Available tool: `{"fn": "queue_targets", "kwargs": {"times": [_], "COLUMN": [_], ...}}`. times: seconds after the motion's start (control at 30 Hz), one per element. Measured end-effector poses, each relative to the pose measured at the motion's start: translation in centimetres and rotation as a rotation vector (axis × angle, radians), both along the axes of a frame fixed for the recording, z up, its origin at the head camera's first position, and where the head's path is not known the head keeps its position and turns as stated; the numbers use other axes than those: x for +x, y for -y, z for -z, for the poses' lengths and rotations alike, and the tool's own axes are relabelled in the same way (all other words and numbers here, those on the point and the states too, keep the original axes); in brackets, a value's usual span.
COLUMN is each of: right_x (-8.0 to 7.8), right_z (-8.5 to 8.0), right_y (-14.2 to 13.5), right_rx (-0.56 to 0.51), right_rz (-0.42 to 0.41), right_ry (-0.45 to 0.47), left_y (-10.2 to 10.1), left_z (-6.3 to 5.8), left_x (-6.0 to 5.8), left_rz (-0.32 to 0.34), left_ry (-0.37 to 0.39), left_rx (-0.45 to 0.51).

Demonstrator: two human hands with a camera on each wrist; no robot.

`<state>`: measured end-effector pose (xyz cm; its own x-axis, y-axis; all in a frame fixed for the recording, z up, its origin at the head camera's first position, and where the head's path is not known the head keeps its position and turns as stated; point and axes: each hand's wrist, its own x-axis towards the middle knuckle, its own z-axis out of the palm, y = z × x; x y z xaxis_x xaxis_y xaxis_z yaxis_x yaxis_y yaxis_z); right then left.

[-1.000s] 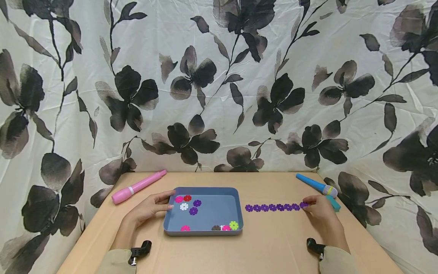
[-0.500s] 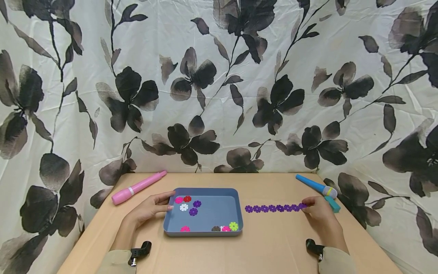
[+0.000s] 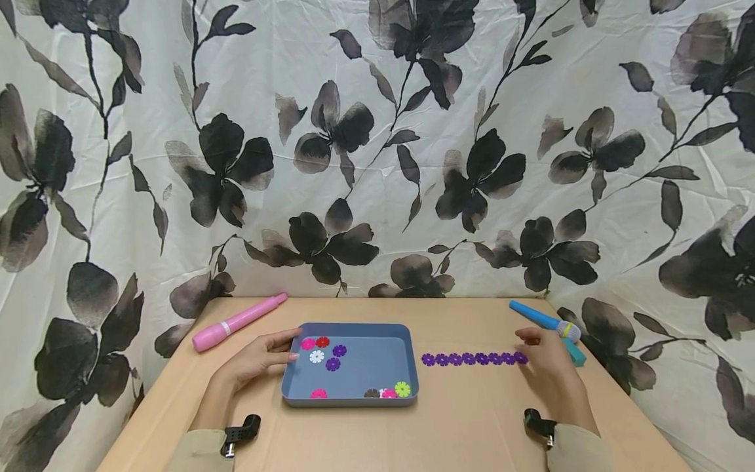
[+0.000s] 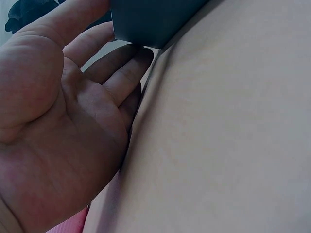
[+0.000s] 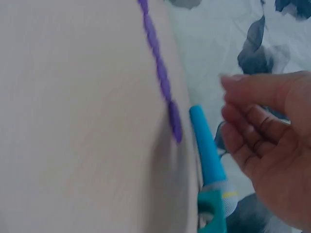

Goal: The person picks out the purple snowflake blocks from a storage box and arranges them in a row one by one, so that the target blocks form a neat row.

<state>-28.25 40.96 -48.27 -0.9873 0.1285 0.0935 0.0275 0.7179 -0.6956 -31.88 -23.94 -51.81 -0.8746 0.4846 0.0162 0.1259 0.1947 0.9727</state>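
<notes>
At the left wall of a blue-grey tray, my left hand holds the rim with thumb and index finger. In the left wrist view the other fingers hang loosely beneath the tray's corner. Several flower-shaped plastic discs lie in the tray, among them a white disc, a red disc and a green disc. Right of it, a straight row of purple flower discs lies on the table. My right hand hovers by the row's right end, holding nothing, fingers loosely bent.
A pink marker-like tube lies at the table's back left. A blue toy microphone lies at the back right, with a teal block beside it, partly behind the right hand. A floral cloth hangs behind the wooden table.
My right hand has let go of the last purple disc and lifted slightly up and away, so the disc shows at the row's right end. The left hand and tray have not moved.
</notes>
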Motion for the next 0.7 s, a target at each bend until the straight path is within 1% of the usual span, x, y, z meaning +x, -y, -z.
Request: {"fn": "queue_targets", "kwargs": {"times": [0.07,0.2,0.3,0.37,0.5,0.7], "right_x": [-0.2,-0.5,-0.8,-0.9,-1.2,-1.5], "right_z": [-0.6,-1.9,-2.6,-2.9,-3.0,-3.0], "right_y": [0.7,2.7,4.5,5.9,8.6,12.9], "right_rx": [-0.020,-0.134,-0.173,-0.173,-0.180,-0.192], "right_rz": [-0.035,-0.107,-0.148,-0.173,-0.226,-0.333], "right_ry": [-0.063,-0.162,-0.212,-0.233,-0.245,-0.260], "left_y": [0.0,0.0,0.0,0.0,-0.1,0.0], "left_z": [0.0,-0.1,-0.2,-0.2,-0.2,-0.1], "left_x": [0.0,0.0,0.1,0.1,0.1,0.1], "left_rz": [0.001,-0.004,-0.007,-0.007,-0.003,0.000], "left_ry": [0.001,0.008,0.014,0.019,0.020,0.008], "left_rx": [-0.003,0.003,0.012,0.016,0.017,0.007]}}
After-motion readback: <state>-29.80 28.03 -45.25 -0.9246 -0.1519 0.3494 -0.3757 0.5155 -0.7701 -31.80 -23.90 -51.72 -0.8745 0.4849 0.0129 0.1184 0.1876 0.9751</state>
